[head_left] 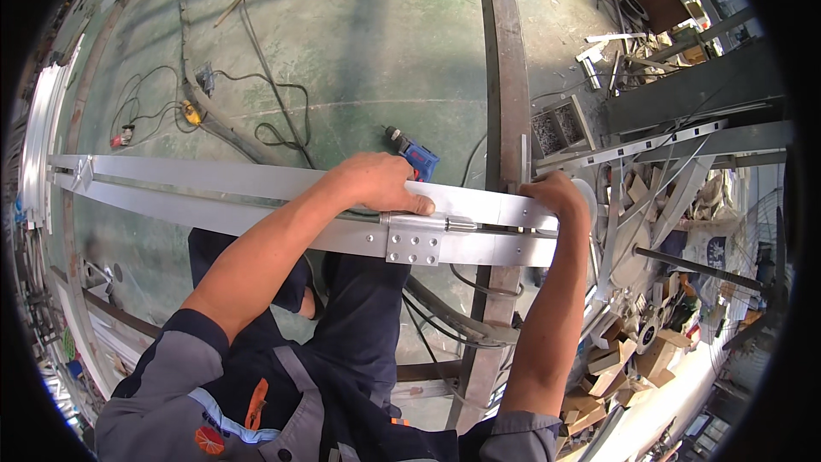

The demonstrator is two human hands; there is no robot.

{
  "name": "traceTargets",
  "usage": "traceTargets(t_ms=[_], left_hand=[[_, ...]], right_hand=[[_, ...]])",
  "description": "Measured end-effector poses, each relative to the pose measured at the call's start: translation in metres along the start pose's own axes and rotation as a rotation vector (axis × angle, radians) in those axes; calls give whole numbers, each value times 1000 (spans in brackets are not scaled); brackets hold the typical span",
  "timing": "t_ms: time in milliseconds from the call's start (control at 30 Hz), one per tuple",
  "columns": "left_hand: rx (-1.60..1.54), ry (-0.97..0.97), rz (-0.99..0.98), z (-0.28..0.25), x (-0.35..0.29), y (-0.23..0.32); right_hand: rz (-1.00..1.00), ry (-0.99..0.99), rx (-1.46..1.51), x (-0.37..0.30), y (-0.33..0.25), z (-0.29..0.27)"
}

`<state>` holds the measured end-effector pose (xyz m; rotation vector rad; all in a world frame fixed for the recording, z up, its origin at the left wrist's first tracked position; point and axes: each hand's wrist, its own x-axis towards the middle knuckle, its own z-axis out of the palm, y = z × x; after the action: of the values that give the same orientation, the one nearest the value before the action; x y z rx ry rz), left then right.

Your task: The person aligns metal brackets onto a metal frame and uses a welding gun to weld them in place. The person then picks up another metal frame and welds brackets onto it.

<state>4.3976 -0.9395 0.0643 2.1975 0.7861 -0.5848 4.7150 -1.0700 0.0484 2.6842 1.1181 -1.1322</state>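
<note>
Two long flat aluminium bars [222,178] lie side by side across my front, with a narrow gap between them. Over the far bar curls my left hand [380,184], its thumb on the top face and its fingers beyond the far edge. My right hand [558,194] is closed around the right end of the bars; its fingertips are partly hidden. A metal hinge [414,239] with a drilled plate and a round barrel sits on the near bar, just below my left thumb. Behind the bars, a blue cordless drill [417,154] is partly covered by my left hand.
A brown steel beam [503,60] runs under the bars near my right hand. Cables [282,111] snake over the green floor, beside a yellow tool [190,112]. Cardboard scraps [599,376] and steel frames [693,94] crowd the right. White profiles [43,137] are stacked at left.
</note>
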Motion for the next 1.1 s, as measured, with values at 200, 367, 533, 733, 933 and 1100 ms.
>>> traceTargets(t_ms=[200,367,533,733,933,1100], left_hand=[[11,-50,-63,-10,-7,10],[5,-44,-55,-9,-6,9],[16,-65,-63,-11,-7,12],[22,-56,-62,-10,-6,12],[-5,-26,-56,-2,-1,8],[-72,15,-63,-1,-3,2]], right_hand=[[-37,2,-21,2,-3,-1],[-72,-30,-48,2,-3,-2],[-96,-28,-59,0,-3,-2],[-179,-31,-101,1,-2,-3],[-274,5,-57,0,5,1],[-282,143,39,-2,3,10]])
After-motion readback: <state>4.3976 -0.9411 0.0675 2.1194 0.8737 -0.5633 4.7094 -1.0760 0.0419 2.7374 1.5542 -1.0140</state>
